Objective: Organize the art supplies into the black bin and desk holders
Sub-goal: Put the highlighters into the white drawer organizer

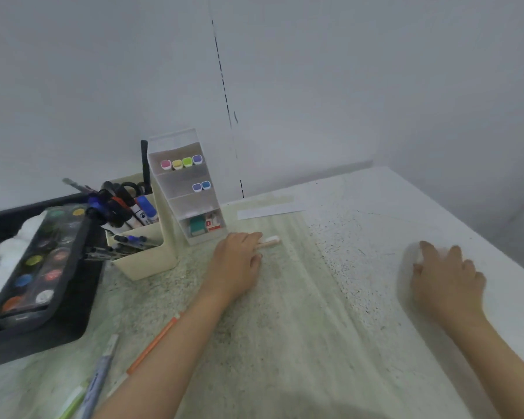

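1. The left hand (236, 264) pinches a peach-and-white marker (270, 241) lying on the counter (300, 328), just beside the tiered holder (191, 204).
2. The right hand (446, 275) rests flat, fingers relaxed, well apart from the marker.
3. The black bin (43, 343), far left, holds a paint palette (40, 264).

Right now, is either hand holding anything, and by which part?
The left hand has its fingers over the near end of the peach marker; whether it grips cannot be told. The right hand holds nothing.
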### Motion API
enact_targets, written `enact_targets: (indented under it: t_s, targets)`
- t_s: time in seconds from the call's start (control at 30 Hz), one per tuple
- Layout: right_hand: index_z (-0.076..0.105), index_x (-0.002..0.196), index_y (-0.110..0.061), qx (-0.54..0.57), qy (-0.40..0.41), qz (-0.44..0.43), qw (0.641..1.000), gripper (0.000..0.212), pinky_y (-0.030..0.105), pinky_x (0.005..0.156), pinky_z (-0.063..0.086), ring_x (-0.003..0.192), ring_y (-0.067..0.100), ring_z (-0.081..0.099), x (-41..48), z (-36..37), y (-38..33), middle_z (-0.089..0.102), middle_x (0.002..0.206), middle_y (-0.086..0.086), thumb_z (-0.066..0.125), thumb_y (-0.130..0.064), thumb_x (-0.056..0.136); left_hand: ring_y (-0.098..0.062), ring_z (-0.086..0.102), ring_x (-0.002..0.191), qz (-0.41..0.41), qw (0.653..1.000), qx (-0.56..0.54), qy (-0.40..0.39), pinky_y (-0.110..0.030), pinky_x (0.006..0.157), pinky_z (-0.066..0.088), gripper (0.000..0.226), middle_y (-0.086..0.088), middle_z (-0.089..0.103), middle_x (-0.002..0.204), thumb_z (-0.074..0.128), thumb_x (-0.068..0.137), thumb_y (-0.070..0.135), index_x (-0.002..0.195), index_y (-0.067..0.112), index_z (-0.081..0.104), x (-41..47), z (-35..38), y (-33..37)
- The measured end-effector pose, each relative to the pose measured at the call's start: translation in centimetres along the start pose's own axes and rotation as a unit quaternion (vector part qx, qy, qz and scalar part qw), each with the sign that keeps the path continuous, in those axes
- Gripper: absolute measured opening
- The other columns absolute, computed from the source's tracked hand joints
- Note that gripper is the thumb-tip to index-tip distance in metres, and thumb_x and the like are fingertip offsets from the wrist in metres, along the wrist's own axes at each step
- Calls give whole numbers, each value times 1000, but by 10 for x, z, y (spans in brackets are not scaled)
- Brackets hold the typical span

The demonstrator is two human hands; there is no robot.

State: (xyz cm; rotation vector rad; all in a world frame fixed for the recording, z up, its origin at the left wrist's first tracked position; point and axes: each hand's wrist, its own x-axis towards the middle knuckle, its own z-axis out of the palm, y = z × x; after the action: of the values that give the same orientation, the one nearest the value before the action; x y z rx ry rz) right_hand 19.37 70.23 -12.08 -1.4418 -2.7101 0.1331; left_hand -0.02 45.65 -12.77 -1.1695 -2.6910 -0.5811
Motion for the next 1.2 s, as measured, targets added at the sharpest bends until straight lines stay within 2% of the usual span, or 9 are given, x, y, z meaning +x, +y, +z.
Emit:
enact_targets:
  t_s: [0.13,0.27,0.37,0.5,0.6,0.77,0.9,1.03,1.2]
  targets:
    - [38,138,-12,29,25,-4,999,41,39,78,35,102,38,51,0,-6,10,54,113,22,39,-15,97,-23,51,98,-13,1000,3,23,-31,86,40,35,-6,60,104,55,90,15,124,9,58,3,1,-2]
    - [50,129,-7,180,61,-55,980,33,37,69,33,89,38,54,-4,-12,4,58,95,24,38,-12,99,-12,48,86,-35,994,-94,38,-21,74,37,23,1,50,95,55,90,8,111,10,63,0,-6,-2]
    - [50,131,-16,292,17,-109,950,35,29,67,38,80,27,57,-7,-21,-14,61,90,11,48,-14,96,-3,50,84,-72,979,-180,60,-18,73,41,13,9,54,92,56,91,14,100,23,58,-4,-22,2]
    - [51,133,-24,371,-48,-161,913,45,6,48,40,70,10,58,-11,-34,-52,63,91,7,55,-7,92,-4,58,81,-117,948,-270,120,-13,70,44,16,11,63,87,64,88,14,92,28,58,-8,-53,7]
    - [51,131,-28,399,-60,-220,888,47,1,52,39,66,9,59,-15,-41,-87,63,88,5,56,-6,90,-9,62,80,-133,926,-318,155,-24,73,52,26,10,63,84,63,87,9,105,27,55,-13,-75,4]
    - [55,110,-30,465,-60,-306,828,36,7,54,43,60,2,59,-22,-55,-149,62,79,-1,61,-6,83,-14,66,70,-102,912,-319,238,-32,62,56,51,0,62,83,58,89,0,118,40,44,-20,-107,-5]
    - [55,102,-23,505,-7,-389,770,25,7,63,42,68,3,59,-29,-67,-194,63,77,-4,62,-7,85,-7,65,70,-61,912,-258,313,-19,64,54,42,-8,61,81,56,91,2,118,32,44,-23,-125,-20]
    - [56,110,-15,495,85,-485,716,21,15,74,47,78,2,58,-36,-78,-228,57,87,-18,58,-10,90,-6,61,70,-67,903,-222,362,-10,64,47,48,3,60,82,58,90,3,134,16,40,-25,-134,-32]
    - [63,107,-6,393,242,-588,665,17,35,75,47,81,21,62,-23,-67,-263,69,91,0,56,-9,92,4,60,76,-61,902,-199,379,-9,69,48,47,12,59,82,59,90,3,132,18,44,-24,-138,-41]
